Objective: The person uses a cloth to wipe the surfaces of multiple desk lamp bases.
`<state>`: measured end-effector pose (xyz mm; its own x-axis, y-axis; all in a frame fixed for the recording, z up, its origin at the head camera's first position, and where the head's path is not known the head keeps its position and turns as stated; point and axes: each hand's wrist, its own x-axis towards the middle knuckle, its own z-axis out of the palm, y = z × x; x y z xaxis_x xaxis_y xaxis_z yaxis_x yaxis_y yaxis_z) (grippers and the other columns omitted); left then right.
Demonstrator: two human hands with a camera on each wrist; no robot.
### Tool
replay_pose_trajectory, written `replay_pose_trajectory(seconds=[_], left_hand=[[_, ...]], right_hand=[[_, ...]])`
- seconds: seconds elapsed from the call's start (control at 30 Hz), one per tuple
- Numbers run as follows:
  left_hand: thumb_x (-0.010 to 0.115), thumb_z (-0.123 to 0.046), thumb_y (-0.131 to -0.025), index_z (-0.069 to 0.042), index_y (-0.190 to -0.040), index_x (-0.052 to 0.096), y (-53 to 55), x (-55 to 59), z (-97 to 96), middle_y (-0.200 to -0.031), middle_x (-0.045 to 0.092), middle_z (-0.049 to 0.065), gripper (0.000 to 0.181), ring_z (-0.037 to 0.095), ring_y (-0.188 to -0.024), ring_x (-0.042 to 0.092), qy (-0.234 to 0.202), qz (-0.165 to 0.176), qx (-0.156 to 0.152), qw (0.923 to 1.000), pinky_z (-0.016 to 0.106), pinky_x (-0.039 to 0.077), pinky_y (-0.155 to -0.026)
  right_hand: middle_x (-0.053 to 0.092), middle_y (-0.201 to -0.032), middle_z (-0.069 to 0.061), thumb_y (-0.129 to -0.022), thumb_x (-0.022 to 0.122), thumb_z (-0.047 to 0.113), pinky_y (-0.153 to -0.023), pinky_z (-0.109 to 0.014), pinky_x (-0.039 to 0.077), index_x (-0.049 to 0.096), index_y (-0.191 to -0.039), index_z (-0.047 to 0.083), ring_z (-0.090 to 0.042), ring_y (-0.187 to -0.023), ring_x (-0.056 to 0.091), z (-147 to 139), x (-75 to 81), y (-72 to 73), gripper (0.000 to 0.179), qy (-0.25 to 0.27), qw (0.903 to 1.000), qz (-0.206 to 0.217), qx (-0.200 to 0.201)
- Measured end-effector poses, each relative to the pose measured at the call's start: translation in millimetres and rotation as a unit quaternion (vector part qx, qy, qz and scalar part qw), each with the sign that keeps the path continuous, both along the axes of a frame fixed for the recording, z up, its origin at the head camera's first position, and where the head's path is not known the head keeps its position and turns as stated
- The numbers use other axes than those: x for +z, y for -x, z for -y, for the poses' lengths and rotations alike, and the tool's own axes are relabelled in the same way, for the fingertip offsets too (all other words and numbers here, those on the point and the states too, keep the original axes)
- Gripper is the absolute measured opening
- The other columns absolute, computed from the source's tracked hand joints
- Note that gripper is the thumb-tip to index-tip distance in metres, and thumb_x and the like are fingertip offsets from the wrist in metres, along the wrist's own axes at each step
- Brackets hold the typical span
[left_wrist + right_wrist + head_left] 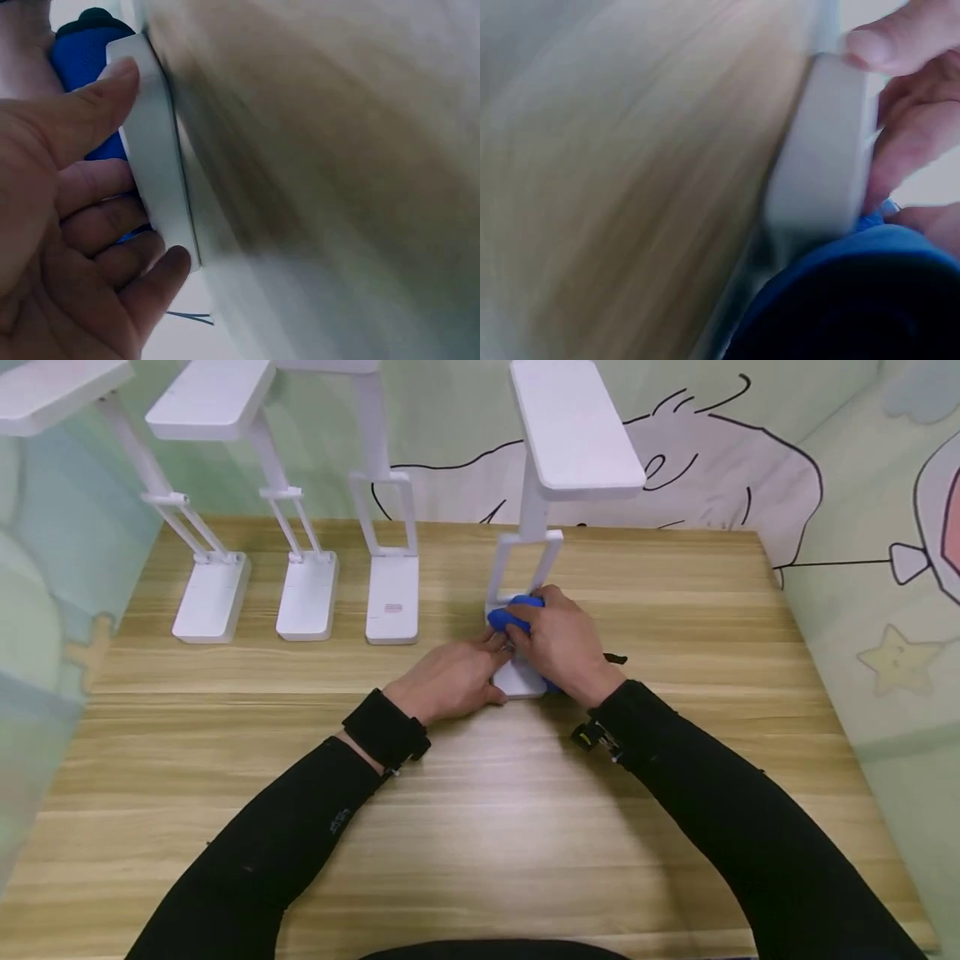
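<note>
A white folding desk lamp [519, 678] stands on the table with its flat head raised. My left hand [453, 678] holds the lamp's base from the left, fingertips on its top and thumb at the front edge. In the left wrist view the thumb and fingers lie along the white base [156, 142]. My right hand [562, 639] grips a blue cloth [508, 617] with a dark strap end, pressed over the back of the base at the hinge. Close up in the right wrist view, the blue cloth [840, 259] hangs beside the base, showing a dark inside.
To the left, three similar white lamps stand in a row: a far left lamp [212, 602], a second lamp [307, 597] and a third lamp [393, 602]. A cartoon-printed curtain [885, 693] borders the wooden table [675, 610] at the back and sides.
</note>
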<state>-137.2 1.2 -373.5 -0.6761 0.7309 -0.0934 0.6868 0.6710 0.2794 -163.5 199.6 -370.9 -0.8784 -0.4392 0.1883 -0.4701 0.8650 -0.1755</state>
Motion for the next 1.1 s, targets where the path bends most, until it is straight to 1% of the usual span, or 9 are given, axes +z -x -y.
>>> replay_pose_trajectory(seconds=[0.13, 0.2, 0.43, 0.6, 0.67, 0.73, 0.9, 1.0, 1.1], left_hand=[[0.071, -0.04, -0.102, -0.001, -0.156, 0.048, -0.2, 4.3, -2.3, -0.165, 0.039, 0.021, 0.07, 0.035, -0.155, 0.037, 0.002, 0.011, -0.002, 0.9999, 0.042, 0.042, -0.121], [0.071, -0.039, -0.102, -0.001, -0.156, 0.048, -0.1, 5.1, -3.5, -0.165, 0.038, 0.022, 0.07, 0.037, -0.155, 0.037, -0.002, 0.016, -0.007, 0.9999, 0.043, 0.041, -0.121], [0.07, -0.038, -0.103, 0.0, -0.157, 0.047, 1.2, 5.4, -3.0, -0.166, 0.037, 0.022, 0.069, 0.037, -0.156, 0.034, -0.005, 0.011, -0.007, 0.9999, 0.042, 0.039, -0.123], [0.071, -0.04, -0.102, -0.002, -0.157, 0.048, 2.0, 4.8, -1.6, -0.167, 0.037, 0.018, 0.071, 0.037, -0.156, 0.035, -0.012, 0.004, -0.009, 0.9999, 0.043, 0.041, -0.121], [0.071, -0.041, -0.101, -0.002, -0.157, 0.048, 1.7, 4.3, 0.1, -0.168, 0.037, 0.016, 0.071, 0.037, -0.155, 0.036, -0.011, 0.0, -0.008, 0.9999, 0.043, 0.042, -0.12], [0.072, -0.041, -0.101, -0.002, -0.156, 0.05, 1.7, 3.9, 1.4, -0.167, 0.038, 0.017, 0.071, 0.036, -0.155, 0.037, -0.009, -0.009, -0.008, 0.9999, 0.043, 0.042, -0.121], [0.072, -0.04, -0.101, -0.001, -0.153, 0.053, 0.9, 2.3, 2.6, -0.164, 0.043, 0.021, 0.068, 0.036, -0.154, 0.04, -0.006, -0.037, -0.006, 0.9993, 0.042, 0.04, -0.122], [0.075, -0.041, -0.099, -0.001, -0.153, 0.053, -0.3, -0.7, 2.9, -0.162, 0.046, 0.02, 0.07, 0.035, -0.152, 0.043, -0.017, -0.033, 0.009, 0.9993, 0.042, 0.041, -0.122], [0.078, -0.043, -0.095, 0.0, -0.152, 0.05, -0.8, -3.9, 3.8, -0.157, 0.049, 0.019, 0.077, 0.032, -0.144, 0.05, -0.032, -0.018, 0.036, 0.9987, 0.041, 0.046, -0.117]], right_hand=[[0.07, -0.106, -0.026, -0.102, 0.07, 0.021, -0.08, -0.051, 0.062, 0.08, -0.116, 0.006, -0.038, -0.098, 0.068, -4, 8.2, -5.7, 0.024, -0.067, 0.9957, -0.04, -0.05], [0.07, -0.101, -0.025, -0.101, 0.071, 0.021, -0.074, -0.051, 0.062, 0.08, -0.113, 0.007, -0.037, -0.09, 0.069, -5, 10.6, -9.6, 0.021, -0.084, 0.9939, -0.046, -0.055], [0.069, -0.115, -0.029, -0.103, 0.068, 0.019, -0.084, -0.051, 0.061, 0.076, -0.125, 0.006, -0.04, -0.1, 0.071, -3, 6.1, -3.4, 0.027, -0.048, 0.9964, -0.064, -0.03], [0.067, -0.105, -0.023, -0.098, 0.077, 0.023, -0.074, -0.049, 0.062, 0.08, -0.121, 0.007, -0.033, -0.091, 0.068, -22, 15.2, -3.6, 0.028, -0.031, 0.9986, 0.009, 0.043], [0.067, -0.105, -0.021, -0.096, 0.079, 0.025, -0.073, -0.048, 0.062, 0.081, -0.12, 0.008, -0.031, -0.089, 0.067, -25, 19.1, -4.3, 0.029, -0.032, 0.9973, 0.035, 0.055], [0.067, -0.105, -0.022, -0.098, 0.076, 0.025, -0.072, -0.047, 0.061, 0.08, -0.121, 0.007, -0.031, -0.089, 0.067, -24, 19.1, -2.0, 0.029, -0.03, 0.9977, 0.036, 0.049], [0.066, -0.106, -0.024, -0.102, 0.07, 0.024, -0.071, -0.047, 0.06, 0.076, -0.128, 0.004, -0.033, -0.091, 0.062, -16, 11.7, 5.8, 0.033, -0.011, 0.9997, 0.021, 0.003], [0.062, -0.111, -0.023, -0.101, 0.07, 0.026, -0.071, -0.048, 0.059, 0.075, -0.131, 0.006, -0.032, -0.092, 0.062, -21, 10.2, 0.4, 0.036, 0.001, 0.9978, 0.066, 0.002], [0.058, -0.122, -0.025, -0.101, 0.069, 0.026, -0.077, -0.051, 0.06, 0.073, -0.135, 0.008, -0.035, -0.097, 0.064, -29, 8.0, -8.1, 0.039, 0.016, 0.9927, 0.118, 0.022]])
